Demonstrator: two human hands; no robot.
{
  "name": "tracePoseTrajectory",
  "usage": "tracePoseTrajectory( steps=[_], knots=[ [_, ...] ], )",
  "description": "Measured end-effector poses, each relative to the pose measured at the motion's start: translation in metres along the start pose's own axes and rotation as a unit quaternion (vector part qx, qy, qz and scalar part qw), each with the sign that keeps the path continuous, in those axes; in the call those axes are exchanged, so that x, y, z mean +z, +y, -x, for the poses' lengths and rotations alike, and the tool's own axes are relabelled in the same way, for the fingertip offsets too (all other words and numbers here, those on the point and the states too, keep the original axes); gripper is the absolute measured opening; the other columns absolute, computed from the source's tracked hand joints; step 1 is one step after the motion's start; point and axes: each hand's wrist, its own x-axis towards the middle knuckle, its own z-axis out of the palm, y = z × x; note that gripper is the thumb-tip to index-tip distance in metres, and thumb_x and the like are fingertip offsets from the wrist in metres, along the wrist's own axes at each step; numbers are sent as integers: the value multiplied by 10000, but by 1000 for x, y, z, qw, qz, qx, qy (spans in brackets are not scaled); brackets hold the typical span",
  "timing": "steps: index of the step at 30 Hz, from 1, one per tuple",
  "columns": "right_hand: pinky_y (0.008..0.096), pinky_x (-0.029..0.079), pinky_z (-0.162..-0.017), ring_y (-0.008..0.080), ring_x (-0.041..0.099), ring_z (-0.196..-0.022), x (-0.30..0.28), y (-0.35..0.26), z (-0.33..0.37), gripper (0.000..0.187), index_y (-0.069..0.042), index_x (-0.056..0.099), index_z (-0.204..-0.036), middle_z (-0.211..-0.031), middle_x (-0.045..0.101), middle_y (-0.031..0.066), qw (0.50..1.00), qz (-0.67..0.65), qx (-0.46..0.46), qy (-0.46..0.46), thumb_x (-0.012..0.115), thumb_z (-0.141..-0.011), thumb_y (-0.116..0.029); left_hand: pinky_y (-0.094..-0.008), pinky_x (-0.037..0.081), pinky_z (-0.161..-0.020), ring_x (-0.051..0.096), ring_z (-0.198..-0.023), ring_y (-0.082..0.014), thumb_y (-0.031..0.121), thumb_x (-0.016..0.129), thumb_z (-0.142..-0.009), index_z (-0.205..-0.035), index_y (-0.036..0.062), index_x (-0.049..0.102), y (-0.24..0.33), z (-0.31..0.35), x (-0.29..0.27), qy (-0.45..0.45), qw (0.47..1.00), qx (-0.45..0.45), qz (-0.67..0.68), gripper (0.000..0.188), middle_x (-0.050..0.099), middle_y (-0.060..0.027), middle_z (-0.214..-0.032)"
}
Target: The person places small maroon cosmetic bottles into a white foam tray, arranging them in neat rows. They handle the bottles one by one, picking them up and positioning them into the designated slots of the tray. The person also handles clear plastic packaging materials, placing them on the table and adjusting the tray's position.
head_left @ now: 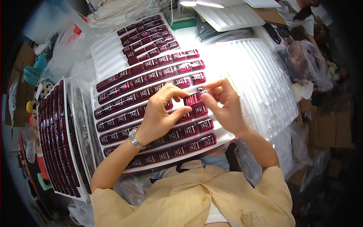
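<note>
Both hands meet over a white ridged tray (109,60) filled with rows of small dark red glossy rectangular pieces (151,75). My left hand (160,113), with a metal watch at the wrist, and my right hand (225,104) pinch one dark red piece (193,99) between their fingertips, just above the tray's right side. Other red pieces lie in rows under and around both hands. A second white tray (102,51) with more red pieces lies behind the first.
A stack of trays loaded with red pieces (60,140) stands on edge at the left. Empty clear ridged trays (261,79) lie at the right, white trays (230,15) at the back. Plastic bags and cardboard boxes (332,128) crowd the right side. Another person sits at the top right.
</note>
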Motion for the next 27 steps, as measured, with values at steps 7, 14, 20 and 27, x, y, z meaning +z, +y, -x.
tracePoseTrajectory(
  steps=[7, 14, 20, 27],
  knots=[
    [311, 473, -651, 230, 593, -681, -16, -52, 19, 394, 10, 534, -1183, -769, 623, 117, 960, 196, -199, 1, 646, -861, -187, -288, 431, -718, 531, -797, -166, 123, 769, -693, -935, 43, 639, -19, 6, -1, 59, 987, 54, -142, 287, 581, -60, -857],
    [229, 312, -1046, 26, 402, -1210, -49, -109, 114, 355, -118, 492, -1283, -1282, 521, -45, 844, -272, -463, 24, 496, -937, -200, -340, 362, -817, 533, -880, -205, 200, 777, -685, -919, 86, 643, -18, 3, 8, 44, 959, 67, -270, 292, 603, -29, -886],
    [188, 317, -1077, -33, 451, -1187, -45, -161, 122, 375, -130, 503, -1297, -1251, 569, -83, 894, -307, -325, -32, 477, -932, -48, -333, 352, -794, 528, -874, -191, 205, 773, -693, -941, 100, 652, -26, 4, 11, 61, 944, 61, -319, 295, 603, -23, -901],
    [185, 326, -1065, -24, 489, -1147, -59, -152, 119, 390, -147, 526, -1279, -1214, 597, -44, 871, -283, -394, -78, 483, -911, -25, -325, 343, -774, 501, -867, -187, 290, 740, -748, -1012, 104, 643, -17, -14, 10, 65, 936, 78, -337, 337, 585, -20, -901]
  ],
)
